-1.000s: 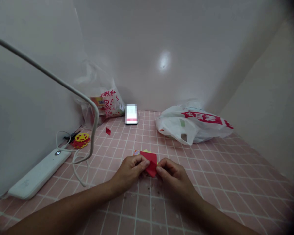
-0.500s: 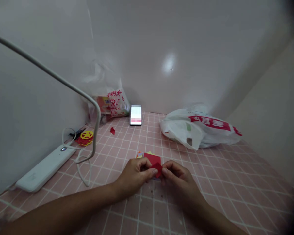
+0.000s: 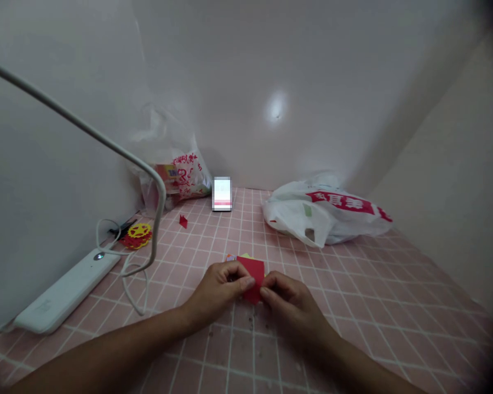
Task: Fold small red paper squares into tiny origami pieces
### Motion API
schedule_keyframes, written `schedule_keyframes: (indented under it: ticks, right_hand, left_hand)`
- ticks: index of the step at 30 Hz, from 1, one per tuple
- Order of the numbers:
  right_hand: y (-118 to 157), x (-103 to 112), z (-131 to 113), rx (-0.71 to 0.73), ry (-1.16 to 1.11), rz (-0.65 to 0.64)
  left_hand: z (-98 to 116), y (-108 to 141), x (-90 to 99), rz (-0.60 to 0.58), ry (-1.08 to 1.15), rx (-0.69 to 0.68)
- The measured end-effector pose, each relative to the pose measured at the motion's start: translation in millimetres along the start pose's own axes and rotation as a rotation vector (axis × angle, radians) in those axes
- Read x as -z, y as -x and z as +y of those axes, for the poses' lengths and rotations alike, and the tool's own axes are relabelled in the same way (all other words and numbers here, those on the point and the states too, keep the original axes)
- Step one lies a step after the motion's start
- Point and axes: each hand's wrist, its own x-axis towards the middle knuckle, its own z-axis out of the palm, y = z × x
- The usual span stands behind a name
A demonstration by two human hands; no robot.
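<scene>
My left hand [image 3: 224,287] pinches a small piece of red paper [image 3: 253,294] between thumb and forefinger. From the other side, the thumb and fingertips of my right hand [image 3: 290,301] are closed on the same piece. It blends into a red sheet [image 3: 251,265] just behind it, so its folds and outline are hard to make out. Yellow, orange and purple paper edges [image 3: 230,258] peek out around that sheet, partly covered by my left hand. Farther back on the left lies a small folded red paper shape [image 3: 183,221].
A white power strip [image 3: 66,295] with a looped cable lies at left, near yellow and red gear-shaped pieces [image 3: 138,232]. A grey lamp-like tube [image 3: 160,202] arches above. Behind stand a clear plastic bag [image 3: 189,175], a lit phone [image 3: 222,192] and a white bag [image 3: 324,213].
The red piece has turned and now lines up more with the sheet behind it. My hands stay close together on it. The whole view has shifted slightly.
</scene>
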Motion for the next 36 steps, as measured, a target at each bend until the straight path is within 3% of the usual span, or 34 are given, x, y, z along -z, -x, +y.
schedule_keyframes:
  ticks: [3,8,12,17,26,36]
  right_hand:
    - [-1,1,-2,-0.032,-0.053,-0.026]
    - [-5,4,-7,0.024,0.046,-0.082]
    - [-5,2,-6,-0.012,-0.097,-0.037]
    - [-3,-3,-4,-0.038,-0.185,-0.088]
    - [-4,-1,-5,0.140,-0.006,0.090]
    - [-5,0,-1,0.208,-0.032,0.114]
  left_hand:
    - [3,0,1.0,-0.010,-0.046,-0.020]
    - [2,-5,4.1,-0.153,-0.191,0.041]
    - [-1,-5,3.4,-0.061,-0.027,0.064]
    - [-5,-4,-4.4,0.071,0.201,0.101]
    - [-13,0,-8.8,0.044,0.275,0.094]
    - [-10,0,-10.6,0.040,0.239,-0.023]
